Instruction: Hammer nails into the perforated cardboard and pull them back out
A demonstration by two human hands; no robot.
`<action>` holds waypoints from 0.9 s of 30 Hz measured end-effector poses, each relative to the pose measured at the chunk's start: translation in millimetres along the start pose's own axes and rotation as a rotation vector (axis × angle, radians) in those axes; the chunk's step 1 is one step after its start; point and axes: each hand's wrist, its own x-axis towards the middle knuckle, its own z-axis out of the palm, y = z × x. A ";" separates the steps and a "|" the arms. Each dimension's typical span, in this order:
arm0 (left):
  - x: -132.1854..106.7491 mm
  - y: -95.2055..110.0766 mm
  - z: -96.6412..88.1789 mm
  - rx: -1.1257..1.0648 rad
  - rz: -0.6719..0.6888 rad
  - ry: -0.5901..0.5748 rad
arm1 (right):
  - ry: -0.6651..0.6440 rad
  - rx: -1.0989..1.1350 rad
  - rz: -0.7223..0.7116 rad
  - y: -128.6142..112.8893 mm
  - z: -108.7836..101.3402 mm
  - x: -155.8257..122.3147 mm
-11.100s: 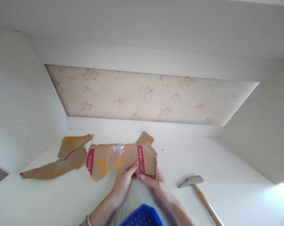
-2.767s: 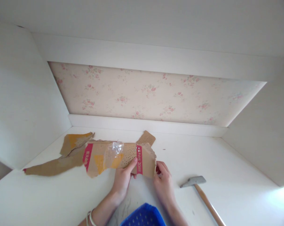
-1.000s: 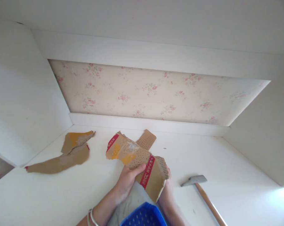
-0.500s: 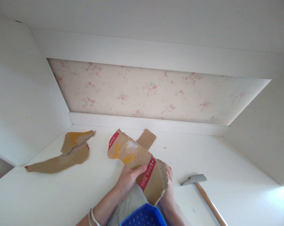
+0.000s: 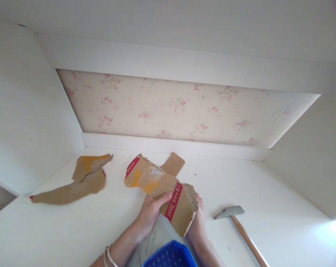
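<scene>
Both of my hands hold a torn strip of brown cardboard (image 5: 157, 185) with red bands, yellow patches, small punched holes and a scrap of clear tape. It lies tilted, its far end resting low on the white surface and its near end raised. My left hand (image 5: 151, 213) grips it from the front, thumb on top beside the red band. My right hand (image 5: 198, 222) is mostly hidden behind the near end, its fingers closed on the edge.
Torn cardboard pieces (image 5: 76, 183) lie at the left, and a small perforated piece (image 5: 173, 164) sits behind the held strip. A hammer (image 5: 239, 226) with a wooden handle rests at the right. A blue perforated basket (image 5: 169, 256) shows at the bottom edge. White walls enclose the white surface (image 5: 240, 181).
The cardboard strip, earlier held level and flat, has been turned so it slants away to the left with its near end raised. Over the last second it has hardly moved.
</scene>
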 end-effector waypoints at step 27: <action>2.2 -1.6 -3.3 0.024 -0.029 -0.013 | -0.031 0.123 -0.130 -4.1 -9.5 1.9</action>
